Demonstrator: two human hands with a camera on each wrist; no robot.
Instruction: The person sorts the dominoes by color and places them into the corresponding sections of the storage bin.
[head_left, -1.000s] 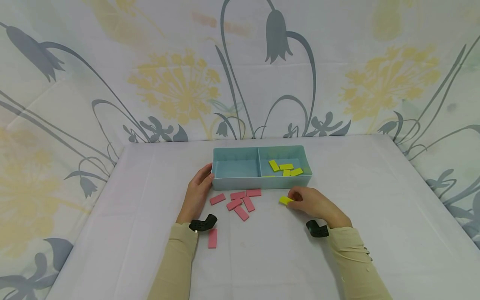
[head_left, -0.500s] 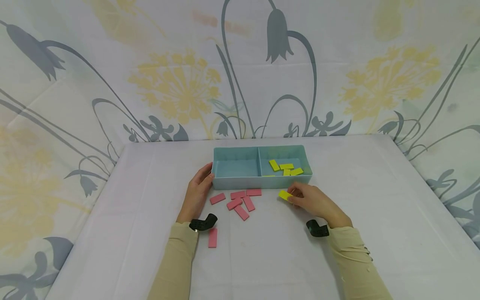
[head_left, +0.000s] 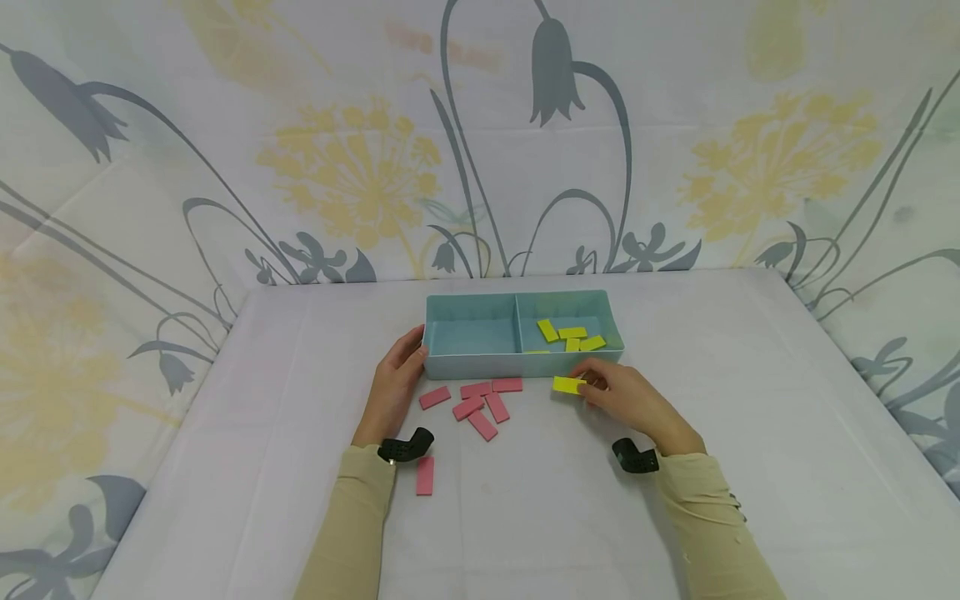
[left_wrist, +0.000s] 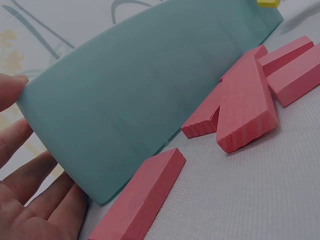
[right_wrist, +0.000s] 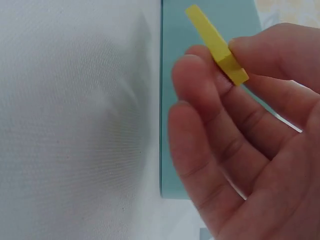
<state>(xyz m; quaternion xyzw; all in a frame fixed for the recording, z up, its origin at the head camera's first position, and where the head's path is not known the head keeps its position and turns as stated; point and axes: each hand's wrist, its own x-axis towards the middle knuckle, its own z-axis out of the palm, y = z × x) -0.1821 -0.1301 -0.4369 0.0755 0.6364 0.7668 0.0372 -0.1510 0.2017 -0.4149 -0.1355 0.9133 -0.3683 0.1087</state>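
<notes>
Saw nearest, at the lower centre of the frame, a lone pink block (head_left: 425, 476) flat on the table (head_left: 525, 517), just beside the left sleeve (head_left: 348, 517). Pinched a yellow block (head_left: 567, 386) by its right end between thumb and fingertips of the right hand (head_left: 630, 396), right of centre, just before the front wall (head_left: 525, 367) of the blue-green box (head_left: 480, 367). Found six more pink blocks (head_left: 468, 408) bunched mid-frame, one lying across another. Rested the left hand (head_left: 392, 385), fingers fairly straight, against the box's left end. Saw other yellow blocks (head_left: 573, 333) inside the right compartment (head_left: 566, 306), and a flowered cloth (head_left: 480, 150) beyond.

Judged best to lift the held block well over the front wall before lowering, free end first, with a light pinch and steady left-hand contact against any slide of the box. Compared with a second earlier, found the held block and right hand higher in the frame, nearer the box, the block turned more level; noticed no clear change in pink blocks, box or left hand.
</notes>
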